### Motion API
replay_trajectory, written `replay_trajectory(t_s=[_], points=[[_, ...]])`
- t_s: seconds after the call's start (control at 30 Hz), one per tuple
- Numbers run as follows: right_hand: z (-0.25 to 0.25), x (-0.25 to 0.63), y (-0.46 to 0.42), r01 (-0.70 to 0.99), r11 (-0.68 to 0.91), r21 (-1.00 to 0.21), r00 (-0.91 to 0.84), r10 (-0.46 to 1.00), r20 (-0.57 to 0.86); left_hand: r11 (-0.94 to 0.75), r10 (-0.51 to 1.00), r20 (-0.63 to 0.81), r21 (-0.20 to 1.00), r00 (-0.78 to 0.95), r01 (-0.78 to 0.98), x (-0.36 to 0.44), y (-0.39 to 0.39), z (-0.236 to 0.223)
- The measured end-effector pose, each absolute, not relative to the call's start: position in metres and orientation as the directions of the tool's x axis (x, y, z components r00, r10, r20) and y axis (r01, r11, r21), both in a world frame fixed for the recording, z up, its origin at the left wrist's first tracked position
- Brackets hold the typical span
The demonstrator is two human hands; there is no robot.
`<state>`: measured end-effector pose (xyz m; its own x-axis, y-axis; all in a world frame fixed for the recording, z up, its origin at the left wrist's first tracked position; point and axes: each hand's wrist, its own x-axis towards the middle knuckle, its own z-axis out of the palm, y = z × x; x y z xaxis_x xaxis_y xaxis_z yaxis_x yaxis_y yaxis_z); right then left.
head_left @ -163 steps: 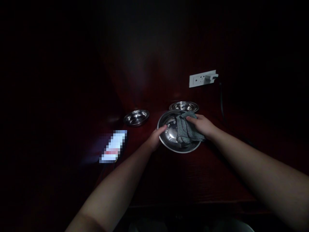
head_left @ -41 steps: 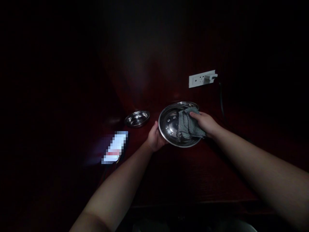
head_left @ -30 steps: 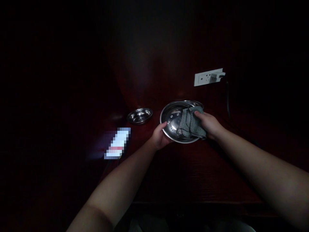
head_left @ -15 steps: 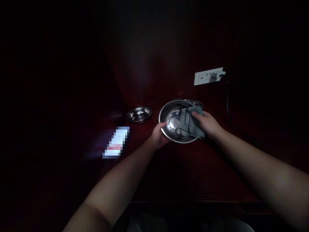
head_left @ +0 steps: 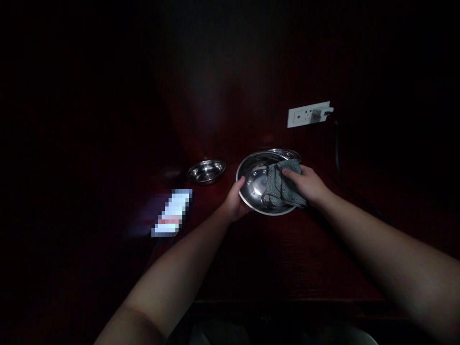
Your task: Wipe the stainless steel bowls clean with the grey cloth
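Note:
A shiny steel bowl (head_left: pixel 256 184) is held tilted toward me above the dark red table. My left hand (head_left: pixel 235 201) grips its left rim, thumb on the edge and the other fingers underneath. A folded grey-green cloth (head_left: pixel 282 184) lies over the right side of the bowl, inside and across its rim. My right hand (head_left: pixel 307 184) is closed on that cloth, thumb on top; its other fingers are mostly hidden. Just behind the held bowl, another steel dish (head_left: pixel 289 152) shows only its far rim. A smaller steel bowl (head_left: pixel 206 172) stands to the left.
A lit phone (head_left: pixel 172 213), its screen blurred out, lies left of my left forearm. On the back wall is a white socket plate (head_left: pixel 300 116) with a plug and a dark cable (head_left: pixel 337 148) running down. The table's front edge (head_left: pixel 287 300) runs across below.
Over the last seconds the held bowl has risen slightly and now covers more of the dish behind. My left thumb left the rim and came back to it. Both hands keep their holds.

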<state>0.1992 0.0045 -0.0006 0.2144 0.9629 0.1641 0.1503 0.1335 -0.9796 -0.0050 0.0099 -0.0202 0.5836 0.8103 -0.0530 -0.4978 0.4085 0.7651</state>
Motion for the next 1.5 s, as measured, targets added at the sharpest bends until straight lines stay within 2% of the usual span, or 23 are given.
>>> replay_trajectory(t_s=[0.5, 0.67, 0.9, 1.23, 1.5], points=[[0.002, 0.2, 0.003, 0.181, 0.159, -0.971, 0.153, 0.97, 0.188, 0.384, 0.77, 0.045, 0.764, 0.636, -0.519, -0.006, 0.01, -0.017], [0.001, 0.201, 0.003, 0.202, 0.156, -0.967, 0.139, 0.973, 0.186, 0.396, 0.772, 0.007, 0.776, 0.635, -0.491, -0.007, 0.008, -0.016], [-0.009, 0.205, 0.014, 0.177, 0.132, -0.975, 0.17, 0.972, 0.162, 0.373, 0.781, 0.027, 0.782, 0.624, -0.5, -0.005, 0.009, -0.022], [-0.008, 0.207, 0.013, 0.27, 0.143, -0.952, 0.187, 0.962, 0.198, 0.37, 0.803, 0.012, 0.774, 0.596, -0.514, -0.002, 0.011, -0.027], [-0.006, 0.204, 0.011, 0.227, 0.141, -0.964, 0.188, 0.964, 0.186, 0.346, 0.821, 0.027, 0.77, 0.57, -0.536, 0.0, 0.008, -0.025]])
